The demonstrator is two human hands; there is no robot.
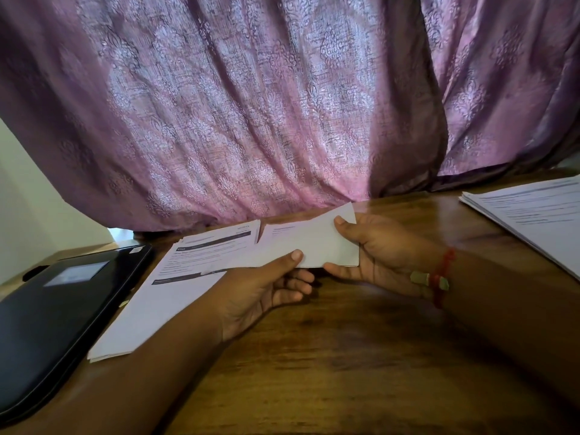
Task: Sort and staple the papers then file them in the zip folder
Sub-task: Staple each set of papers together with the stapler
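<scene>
Both forearms bare, no sleeves in view. Left hand (266, 290): no rings or bands visible. Right hand (376, 249): red thread bracelet (442, 277) at the wrist, with two pale metallic pieces just beside the thread, hand side.

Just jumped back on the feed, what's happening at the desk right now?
A person is holding a small bundle of papers above the wooden table, pinched by the left hand and the right hand. One paper pile lies at the left beside the black zip folder, which looks shut; another stack sits at the far right. No stapler is in view.
</scene>
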